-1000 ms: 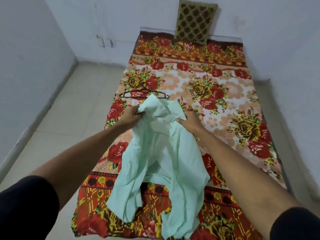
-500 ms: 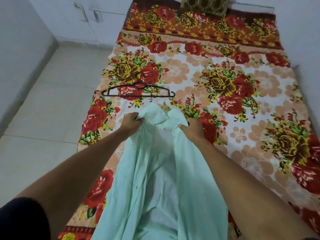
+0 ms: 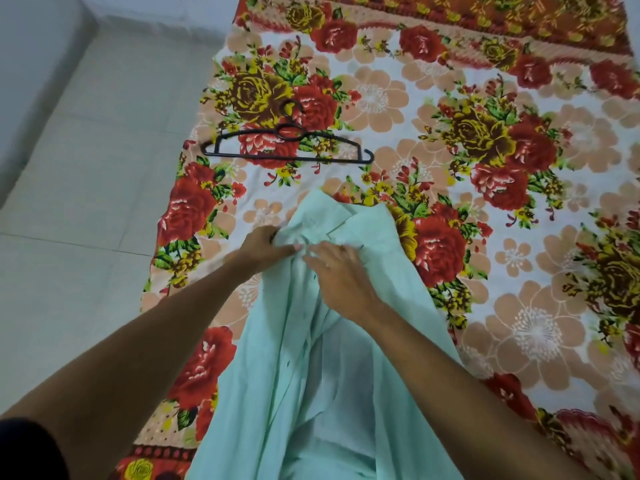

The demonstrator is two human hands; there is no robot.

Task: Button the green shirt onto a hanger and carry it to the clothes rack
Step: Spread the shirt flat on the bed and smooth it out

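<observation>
A bed is covered by a floral bedspread (image 3: pixel 450 81), printed with red and yellow roses, green leaves and peach blossoms on a white ground. A darker orange-red patterned border band (image 3: pixel 485 19) is seen along its far edge. To the left, a pale tiled floor (image 3: pixel 86 202) is shown, met by a light wall (image 3: pixel 31 36) at the upper left corner.
</observation>
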